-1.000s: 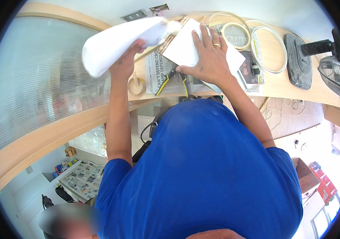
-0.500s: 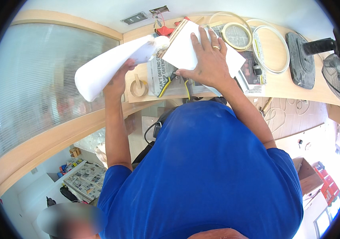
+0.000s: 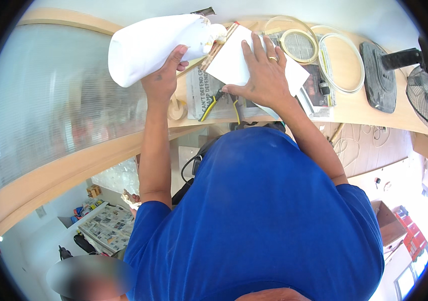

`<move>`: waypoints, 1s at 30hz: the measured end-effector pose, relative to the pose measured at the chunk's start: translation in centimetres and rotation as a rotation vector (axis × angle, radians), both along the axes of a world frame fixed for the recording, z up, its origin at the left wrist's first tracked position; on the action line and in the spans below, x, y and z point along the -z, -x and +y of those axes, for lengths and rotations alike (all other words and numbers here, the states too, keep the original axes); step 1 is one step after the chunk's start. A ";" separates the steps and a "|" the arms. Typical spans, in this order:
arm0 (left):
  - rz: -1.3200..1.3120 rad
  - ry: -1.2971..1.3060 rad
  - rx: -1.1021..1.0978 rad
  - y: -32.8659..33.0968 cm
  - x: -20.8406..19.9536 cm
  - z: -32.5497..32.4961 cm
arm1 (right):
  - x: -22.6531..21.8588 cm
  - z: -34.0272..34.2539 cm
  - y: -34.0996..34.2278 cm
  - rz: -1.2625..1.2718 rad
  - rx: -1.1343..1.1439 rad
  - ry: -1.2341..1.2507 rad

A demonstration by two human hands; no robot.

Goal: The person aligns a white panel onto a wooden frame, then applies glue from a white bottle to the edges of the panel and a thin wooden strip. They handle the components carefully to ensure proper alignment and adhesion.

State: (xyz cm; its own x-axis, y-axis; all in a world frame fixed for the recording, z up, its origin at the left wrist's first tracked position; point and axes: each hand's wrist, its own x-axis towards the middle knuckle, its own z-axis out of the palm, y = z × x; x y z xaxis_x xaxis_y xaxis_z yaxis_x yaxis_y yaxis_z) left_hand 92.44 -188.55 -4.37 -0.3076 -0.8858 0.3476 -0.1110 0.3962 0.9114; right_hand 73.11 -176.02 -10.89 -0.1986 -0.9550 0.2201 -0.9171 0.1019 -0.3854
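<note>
So the white bottle (image 3: 156, 47) has just swung up and away; its nozzle (image 3: 219, 33) now sits near the far end of the white board's (image 3: 229, 60) layered edge, so I'd say that end's getting attention. Left hand (image 3: 162, 75) has its fingers curled around the bottle; right hand (image 3: 265, 78) hasn't budged, fingers spread flat on the board, over the newspaper (image 3: 192, 103). Bold headline print there; no label I can see on the bottle.

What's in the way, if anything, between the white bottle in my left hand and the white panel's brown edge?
Nothing visible: the white bottle has its tip beside the brown edge of the white panel; contact is unclear. Your right hand lies flat on the panel, clear of that edge.
</note>
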 end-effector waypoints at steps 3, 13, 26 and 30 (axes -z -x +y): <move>-0.007 0.004 -0.056 -0.1 0.6 0.9 | -0.1 0.1 -0.1 0.000 -0.011 -0.011; -0.028 0.060 -0.093 0.8 0.3 1.7 | 0.5 0.0 0.2 0.021 -0.028 0.050; -0.245 -0.053 -0.132 -4.4 1.5 4.7 | 0.3 -0.1 0.2 0.051 -0.023 0.028; -0.044 0.130 -0.015 -1.7 3.2 2.1 | 0.3 -0.1 0.2 0.038 -0.031 0.023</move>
State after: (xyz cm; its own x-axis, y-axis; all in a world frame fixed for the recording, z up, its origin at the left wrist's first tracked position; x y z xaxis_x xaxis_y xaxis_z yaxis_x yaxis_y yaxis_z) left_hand 94.09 -186.46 -7.59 -0.3123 -0.8389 0.4458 -0.1569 0.5084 0.8467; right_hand 72.89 -176.12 -11.21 -0.1598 -0.9553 0.2486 -0.9336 0.0645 -0.3524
